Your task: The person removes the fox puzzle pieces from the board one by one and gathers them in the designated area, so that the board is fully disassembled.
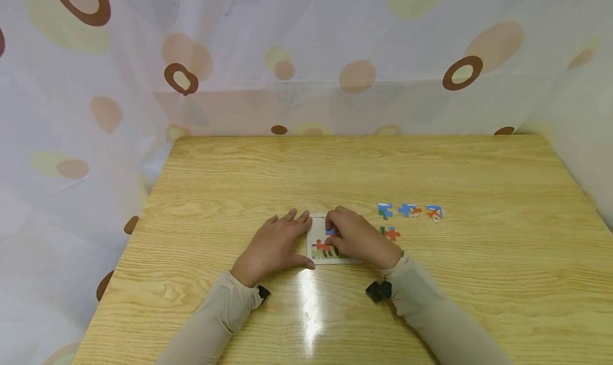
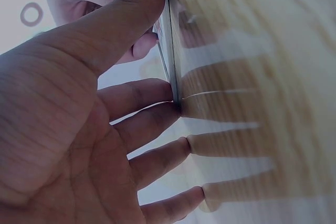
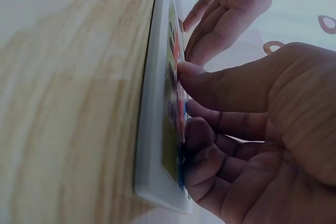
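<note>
A white-framed jigsaw puzzle board (image 1: 316, 227) lies flat on the table between the two hands. Along its near side sit fitted pieces (image 1: 322, 251) in red and green. My left hand (image 1: 274, 248) has its fingers spread, with the fingertips and thumb touching the board's left edge. Over the board, my right hand (image 1: 361, 240) pinches a blue and red puzzle piece (image 1: 330, 232) between thumb and curled fingers, partly hidden by them. From the right wrist view, the thumb (image 3: 197, 80) touches the board's pictured surface.
Right of the board lie several loose pieces: a blue and green one (image 1: 384, 209), a blue one with orange (image 1: 408, 210), a fox-face one (image 1: 434, 212) and a red one (image 1: 392, 234). A patterned curtain (image 1: 306, 51) hangs behind the wooden table (image 1: 230, 173).
</note>
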Available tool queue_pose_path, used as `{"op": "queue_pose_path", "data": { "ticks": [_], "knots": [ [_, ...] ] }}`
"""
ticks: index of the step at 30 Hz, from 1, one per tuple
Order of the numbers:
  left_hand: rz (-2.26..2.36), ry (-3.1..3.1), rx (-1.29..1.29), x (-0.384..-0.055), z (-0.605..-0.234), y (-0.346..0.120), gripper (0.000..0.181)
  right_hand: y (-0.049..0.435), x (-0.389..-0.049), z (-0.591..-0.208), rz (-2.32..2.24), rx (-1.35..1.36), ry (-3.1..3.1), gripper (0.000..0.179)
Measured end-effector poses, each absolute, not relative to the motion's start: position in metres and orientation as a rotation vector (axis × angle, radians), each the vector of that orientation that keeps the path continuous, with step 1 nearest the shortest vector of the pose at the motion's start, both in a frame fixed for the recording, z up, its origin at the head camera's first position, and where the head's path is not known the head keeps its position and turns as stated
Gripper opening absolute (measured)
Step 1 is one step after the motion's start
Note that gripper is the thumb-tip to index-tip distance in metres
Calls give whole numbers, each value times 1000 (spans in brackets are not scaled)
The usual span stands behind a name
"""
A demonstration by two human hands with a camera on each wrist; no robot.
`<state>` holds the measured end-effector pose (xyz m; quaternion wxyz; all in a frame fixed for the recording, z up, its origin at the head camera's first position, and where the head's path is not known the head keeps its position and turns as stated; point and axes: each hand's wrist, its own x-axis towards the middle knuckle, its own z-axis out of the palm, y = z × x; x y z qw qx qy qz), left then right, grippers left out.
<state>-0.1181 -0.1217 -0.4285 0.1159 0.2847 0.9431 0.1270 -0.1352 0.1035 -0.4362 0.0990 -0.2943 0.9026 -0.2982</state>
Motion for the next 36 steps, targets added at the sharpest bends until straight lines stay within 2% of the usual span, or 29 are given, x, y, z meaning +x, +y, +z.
{"op": "queue_pose_path", "data": {
  "ticks": [10, 22, 28, 36],
  "knots": [
    [357, 2773, 842, -117, -428, -123, 100, 102, -133, -435, -882, -839, 2670, 21],
    [393, 2757, 832, -118, -427, -122, 100, 111, -141, -438, -1124, -866, 2479, 17],
    [401, 2756, 831, -117, -427, -122, 99, 115, -144, -438, -1183, -841, 2398, 10],
    [399, 2760, 835, -118, -428, -122, 100, 123, -145, -437, -1258, -892, 2409, 13]
  ]
}}
